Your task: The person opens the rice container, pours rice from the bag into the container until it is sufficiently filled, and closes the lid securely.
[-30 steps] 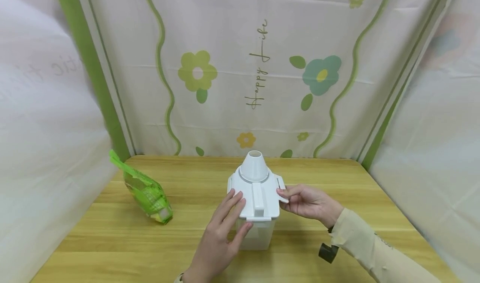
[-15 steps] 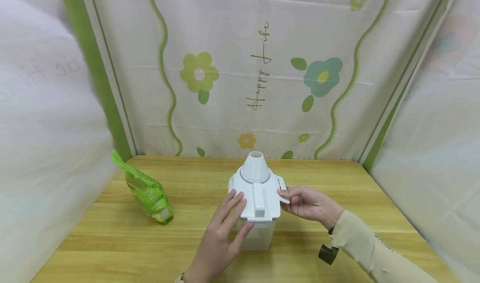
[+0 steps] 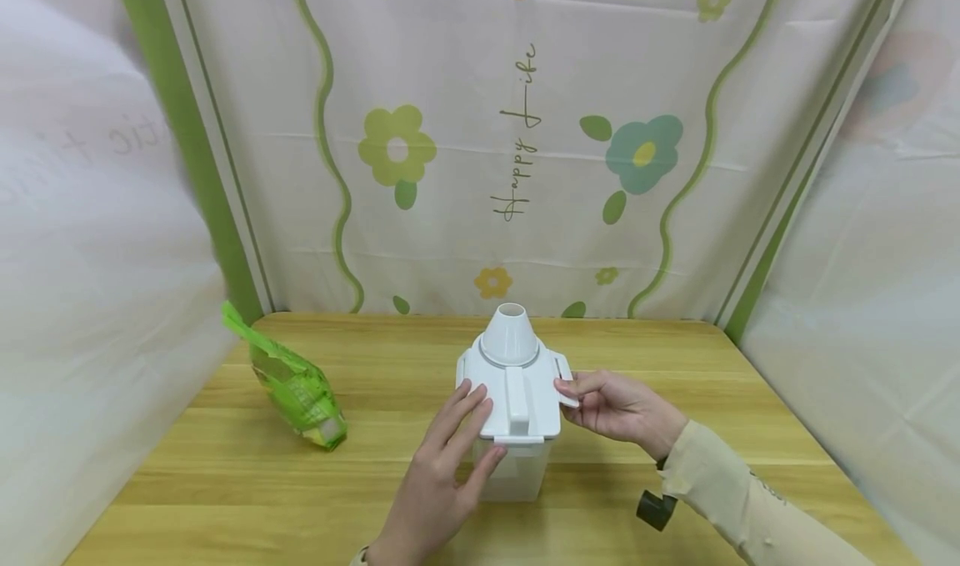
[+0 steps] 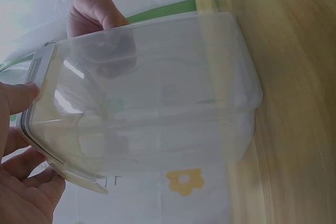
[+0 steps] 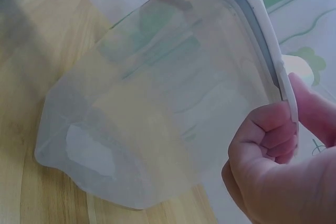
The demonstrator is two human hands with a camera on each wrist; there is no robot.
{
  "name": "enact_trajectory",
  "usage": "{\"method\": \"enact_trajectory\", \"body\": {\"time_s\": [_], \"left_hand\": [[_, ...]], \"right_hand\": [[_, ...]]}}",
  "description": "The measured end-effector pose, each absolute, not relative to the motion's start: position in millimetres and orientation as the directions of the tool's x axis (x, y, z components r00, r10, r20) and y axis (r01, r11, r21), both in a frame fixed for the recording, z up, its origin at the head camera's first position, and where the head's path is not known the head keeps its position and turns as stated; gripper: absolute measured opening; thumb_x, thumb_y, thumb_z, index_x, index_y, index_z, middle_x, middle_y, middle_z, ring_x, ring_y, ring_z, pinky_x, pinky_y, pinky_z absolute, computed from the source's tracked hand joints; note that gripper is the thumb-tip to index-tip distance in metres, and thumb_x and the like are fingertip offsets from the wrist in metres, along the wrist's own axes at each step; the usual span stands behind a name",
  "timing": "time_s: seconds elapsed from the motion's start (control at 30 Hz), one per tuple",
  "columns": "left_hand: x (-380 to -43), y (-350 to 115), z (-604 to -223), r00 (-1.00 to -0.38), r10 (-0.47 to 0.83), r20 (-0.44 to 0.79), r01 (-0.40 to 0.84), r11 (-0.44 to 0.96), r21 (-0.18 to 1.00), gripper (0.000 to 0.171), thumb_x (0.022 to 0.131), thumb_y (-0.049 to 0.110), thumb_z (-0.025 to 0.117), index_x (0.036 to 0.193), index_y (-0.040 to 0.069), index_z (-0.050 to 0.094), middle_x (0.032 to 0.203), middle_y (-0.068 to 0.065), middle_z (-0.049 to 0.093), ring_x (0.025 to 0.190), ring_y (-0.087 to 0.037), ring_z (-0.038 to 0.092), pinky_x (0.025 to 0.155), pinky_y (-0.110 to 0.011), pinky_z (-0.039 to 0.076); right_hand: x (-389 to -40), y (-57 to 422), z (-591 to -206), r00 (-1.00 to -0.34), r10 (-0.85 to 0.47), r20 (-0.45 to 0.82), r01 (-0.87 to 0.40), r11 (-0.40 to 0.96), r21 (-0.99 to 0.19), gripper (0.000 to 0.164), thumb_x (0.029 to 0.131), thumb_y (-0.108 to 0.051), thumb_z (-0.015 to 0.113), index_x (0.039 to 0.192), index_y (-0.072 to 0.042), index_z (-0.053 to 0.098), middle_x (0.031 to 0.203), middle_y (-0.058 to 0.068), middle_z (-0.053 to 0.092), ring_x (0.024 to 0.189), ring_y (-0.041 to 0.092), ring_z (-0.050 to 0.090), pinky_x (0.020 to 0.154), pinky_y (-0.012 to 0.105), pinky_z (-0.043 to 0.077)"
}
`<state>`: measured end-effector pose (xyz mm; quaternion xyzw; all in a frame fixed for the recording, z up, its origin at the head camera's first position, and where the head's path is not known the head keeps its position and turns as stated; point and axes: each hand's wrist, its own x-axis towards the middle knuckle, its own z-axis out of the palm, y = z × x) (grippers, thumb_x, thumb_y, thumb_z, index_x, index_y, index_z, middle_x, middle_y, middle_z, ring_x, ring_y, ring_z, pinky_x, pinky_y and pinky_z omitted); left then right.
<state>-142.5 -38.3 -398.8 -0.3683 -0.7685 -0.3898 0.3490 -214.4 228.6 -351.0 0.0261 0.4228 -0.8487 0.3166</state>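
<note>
A clear plastic storage box with a white lid stands upright on the table. A white cone rises from the lid's far end. My right hand pinches the latch on the lid's right side, which sticks outward; the right wrist view shows thumb and curled fingers around this latch. My left hand rests with extended fingers on the lid's left part, its thumb by the front latch. Through the clear wall in the left wrist view, part of my right hand shows.
A green plastic bag with something inside lies on the left of the wooden table. Patterned fabric walls enclose the back and sides. A black wrist device hangs below my right sleeve.
The head view shifts very slightly. Both hands keep their places on the lid, and the box and bag stay where they were.
</note>
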Motion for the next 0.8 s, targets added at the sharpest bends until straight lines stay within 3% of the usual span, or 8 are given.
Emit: {"method": "enact_trajectory", "body": {"time_s": [0.47,0.8], "left_hand": [[-142.5,-38.0,-399.0,-0.491,0.293,0.821,0.835,0.428,0.347,0.047,0.097,0.024,0.064,0.136,-0.002,0.055,0.142,-0.016,0.049,0.134,-0.038,0.04,0.109,-0.038,0.036],[-142.6,-38.2,-399.1,-0.485,0.291,0.825,0.837,0.427,0.342,0.047,0.097,0.024,0.064,0.136,-0.002,0.055,0.142,-0.017,0.049,0.133,-0.039,0.04,0.109,-0.038,0.036]], "right_hand": [[-214.3,228.0,-350.3,-0.807,-0.489,-0.33,0.554,-0.437,-0.709,0.034,0.095,0.01,0.053,0.128,0.01,0.044,0.11,0.016,0.062,0.094,0.02,0.063,0.084,0.026,0.053],[-214.0,227.5,-351.8,-0.809,-0.486,-0.33,0.552,-0.436,-0.711,0.043,0.096,0.01,0.052,0.136,0.01,0.033,0.11,0.016,0.062,0.094,0.02,0.063,0.084,0.025,0.053]]}}
